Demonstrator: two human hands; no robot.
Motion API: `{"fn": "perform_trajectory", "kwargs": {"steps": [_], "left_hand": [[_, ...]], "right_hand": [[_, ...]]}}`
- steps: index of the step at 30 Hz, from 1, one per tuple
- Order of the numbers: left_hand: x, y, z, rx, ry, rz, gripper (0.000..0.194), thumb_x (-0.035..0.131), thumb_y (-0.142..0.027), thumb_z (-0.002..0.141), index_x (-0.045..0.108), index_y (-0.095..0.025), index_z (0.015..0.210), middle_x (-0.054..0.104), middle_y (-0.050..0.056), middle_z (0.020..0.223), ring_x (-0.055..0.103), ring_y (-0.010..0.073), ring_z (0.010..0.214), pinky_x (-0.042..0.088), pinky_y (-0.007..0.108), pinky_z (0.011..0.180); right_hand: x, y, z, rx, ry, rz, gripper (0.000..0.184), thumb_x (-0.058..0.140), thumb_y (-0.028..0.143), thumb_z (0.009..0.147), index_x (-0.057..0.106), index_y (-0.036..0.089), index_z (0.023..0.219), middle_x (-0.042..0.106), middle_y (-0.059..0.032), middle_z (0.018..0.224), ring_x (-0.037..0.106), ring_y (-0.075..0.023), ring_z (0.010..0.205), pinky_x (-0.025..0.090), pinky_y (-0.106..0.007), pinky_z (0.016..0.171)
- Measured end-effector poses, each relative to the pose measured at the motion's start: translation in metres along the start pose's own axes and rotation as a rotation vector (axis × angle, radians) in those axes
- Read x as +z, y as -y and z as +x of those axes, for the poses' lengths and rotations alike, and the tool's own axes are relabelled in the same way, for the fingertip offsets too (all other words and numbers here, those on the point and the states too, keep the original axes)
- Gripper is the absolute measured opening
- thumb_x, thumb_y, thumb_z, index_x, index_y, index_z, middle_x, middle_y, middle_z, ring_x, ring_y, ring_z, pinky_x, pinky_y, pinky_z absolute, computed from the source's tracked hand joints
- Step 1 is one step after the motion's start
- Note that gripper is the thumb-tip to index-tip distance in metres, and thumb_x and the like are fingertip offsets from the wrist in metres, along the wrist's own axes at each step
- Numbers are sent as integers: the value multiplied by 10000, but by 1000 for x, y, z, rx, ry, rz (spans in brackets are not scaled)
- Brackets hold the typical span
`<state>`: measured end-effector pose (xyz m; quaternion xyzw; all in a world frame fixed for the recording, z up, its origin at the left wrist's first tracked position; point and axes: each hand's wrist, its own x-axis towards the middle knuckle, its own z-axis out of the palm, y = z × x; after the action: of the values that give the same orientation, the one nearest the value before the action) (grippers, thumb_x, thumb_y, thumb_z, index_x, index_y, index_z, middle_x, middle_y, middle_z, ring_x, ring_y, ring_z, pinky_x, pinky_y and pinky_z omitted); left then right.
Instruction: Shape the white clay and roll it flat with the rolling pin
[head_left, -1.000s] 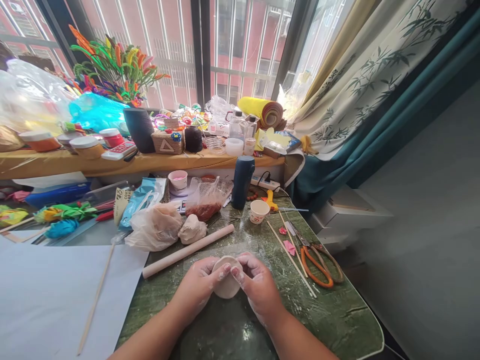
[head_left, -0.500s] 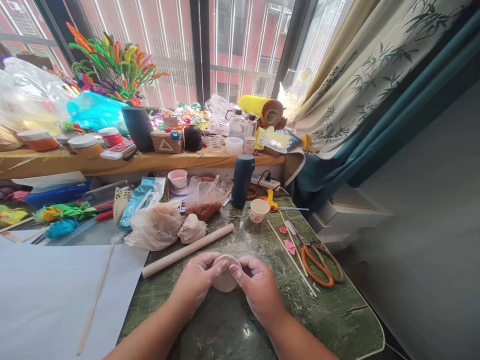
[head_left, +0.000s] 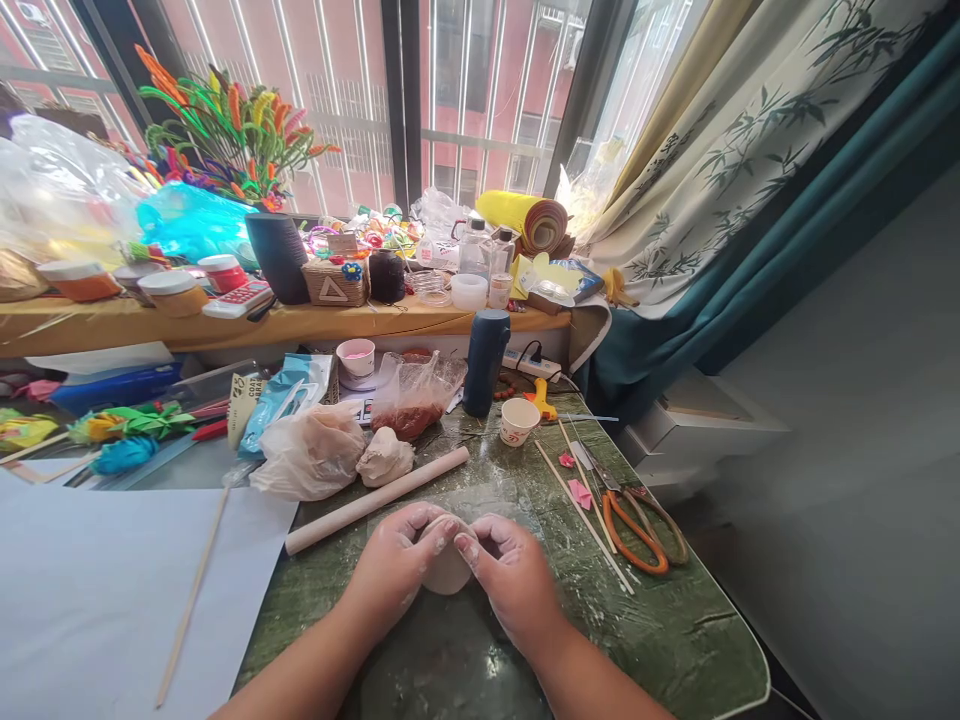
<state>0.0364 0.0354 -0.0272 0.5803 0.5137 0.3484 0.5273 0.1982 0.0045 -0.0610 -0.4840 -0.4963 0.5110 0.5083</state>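
A flat, rounded piece of pale clay is pinched between my two hands above the green table. My left hand grips its left side, thumb on the near face and fingers behind. On the right, my right hand pinches the upper edge, its thumb tip close to the left one. White residue coats the fingers of both. Just beyond them lies a pale rolling pin, set at a slant. A lump of clay rests behind the pin, beside a plastic bag with pale contents.
To the right are scissors with orange handles, thin wooden sticks and pink scraps. A paper cup and a dark blue bottle stand farther back. White paper covers the left side. A cluttered windowsill runs behind.
The thumbs have shifted slightly on the clay's upper edge, and the piece now hangs a little lower and more to the left. Both hands keep their grip.
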Motion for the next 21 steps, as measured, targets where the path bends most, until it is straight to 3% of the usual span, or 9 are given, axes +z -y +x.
{"fn": "perform_trajectory", "kwargs": {"steps": [4, 9, 11, 15, 21], "left_hand": [[-1, 1, -1, 2, -14, 14, 360, 686, -511, 835, 768, -164, 784, 745, 76, 813, 644, 239, 772, 494, 304, 708], [2, 2, -2, 24, -11, -72, 319, 718, -465, 806, 786, -184, 941, 776, 84, 945, 672, 268, 882, 513, 321, 777], [3, 1, -3, 16, 3, -108, 334, 702, -489, 815, 776, -178, 912, 768, 80, 906, 667, 258, 848, 513, 319, 763], [3, -3, -3, -15, -13, -39, 357, 658, -518, 838, 742, -175, 786, 729, 61, 786, 633, 232, 756, 489, 304, 707], [3, -5, -3, 18, -15, 53, 316, 653, -475, 842, 735, -187, 739, 717, 51, 765, 622, 234, 763, 466, 299, 705]], "right_hand": [[1, 3, 1, -24, -15, 9, 284, 736, 476, 861, 742, 192, 857, 671, -33, 823, 594, -185, 771, 475, -279, 709], [-2, 2, 3, -2, -42, 125, 282, 738, 471, 846, 696, 197, 793, 649, -14, 768, 581, -172, 730, 482, -268, 680], [-2, 0, 2, 13, -45, 139, 283, 727, 473, 855, 674, 200, 802, 631, -2, 751, 559, -160, 707, 472, -259, 662], [-3, -3, 1, 0, -19, 42, 279, 694, 465, 889, 675, 195, 821, 612, 1, 750, 532, -152, 691, 452, -262, 659], [-4, -1, -2, -78, -29, -117, 292, 642, 445, 929, 662, 196, 777, 585, 4, 720, 523, -151, 673, 427, -258, 629]]}}
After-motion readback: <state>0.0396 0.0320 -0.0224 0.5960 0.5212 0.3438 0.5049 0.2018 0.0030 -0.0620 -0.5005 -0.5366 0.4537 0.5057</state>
